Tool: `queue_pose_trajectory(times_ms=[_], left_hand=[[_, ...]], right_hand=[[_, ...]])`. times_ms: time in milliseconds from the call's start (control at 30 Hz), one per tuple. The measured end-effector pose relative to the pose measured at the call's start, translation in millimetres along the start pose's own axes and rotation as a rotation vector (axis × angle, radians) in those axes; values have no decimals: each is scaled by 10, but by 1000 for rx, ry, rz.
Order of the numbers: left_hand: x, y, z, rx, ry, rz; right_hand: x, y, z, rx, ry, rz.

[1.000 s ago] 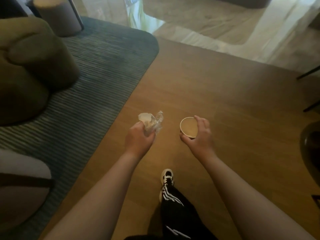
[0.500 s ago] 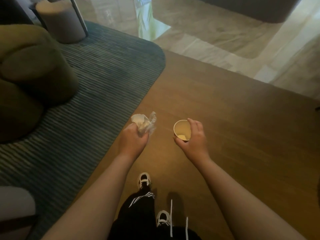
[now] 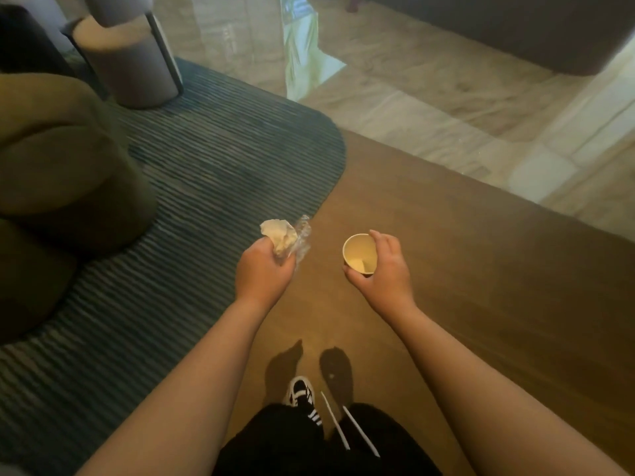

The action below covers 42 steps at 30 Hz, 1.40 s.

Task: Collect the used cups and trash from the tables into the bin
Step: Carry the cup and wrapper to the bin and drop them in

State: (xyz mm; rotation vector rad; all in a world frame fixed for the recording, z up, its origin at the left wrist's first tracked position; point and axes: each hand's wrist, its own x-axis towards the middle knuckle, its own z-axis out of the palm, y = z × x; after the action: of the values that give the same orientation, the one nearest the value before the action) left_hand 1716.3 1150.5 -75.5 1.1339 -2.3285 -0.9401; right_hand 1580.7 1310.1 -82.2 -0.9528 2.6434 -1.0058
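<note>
Although both hands are loaded, no bin shows anywhere in the frame, so the job looks only partway through: some pickup seems done, the drop-off is not. Just left of centre the left hand (image 3: pixel 264 273) clenches a crumpled napkin and clear wrapper (image 3: pixel 285 235), while just right of centre the right hand (image 3: pixel 385 269) grasps a paper cup (image 3: pixel 359 254) upright by its side. Both are carried above the wooden floor (image 3: pixel 481 269), beside the ribbed rug (image 3: pixel 206 173) at left.
</note>
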Motion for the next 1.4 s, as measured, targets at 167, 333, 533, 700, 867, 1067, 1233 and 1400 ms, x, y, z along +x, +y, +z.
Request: queue_pose_trajectory(times_ms=[167,333,533,700,867,1067,1233,1400], left_hand=[[983,180,183,4,-15,-9],[1969,371,612,10,-42,-15],[3357,727,1222,24,-38,-27],[4393,1096,1494,24,21,-52],[5251,1255,1677,31,50,-97],[6337,1205,1906,-3,72,-131],[7457,1105,2026,-27,95,-250],[8622,1107,1947,11,114,-201]], right_hand=[[938,38,-26,-3,19,39],[1967,292,2,-3,26,72],[3503,723,-36,-1,13,57],[4738,862,-194,-22,-9,9],[5782,911,-171,29,-19,-5],[7006,935,129,55,-51,-22],[8186,797,468,23,-94,-95],[9445,488,687,-6,-123,-103]])
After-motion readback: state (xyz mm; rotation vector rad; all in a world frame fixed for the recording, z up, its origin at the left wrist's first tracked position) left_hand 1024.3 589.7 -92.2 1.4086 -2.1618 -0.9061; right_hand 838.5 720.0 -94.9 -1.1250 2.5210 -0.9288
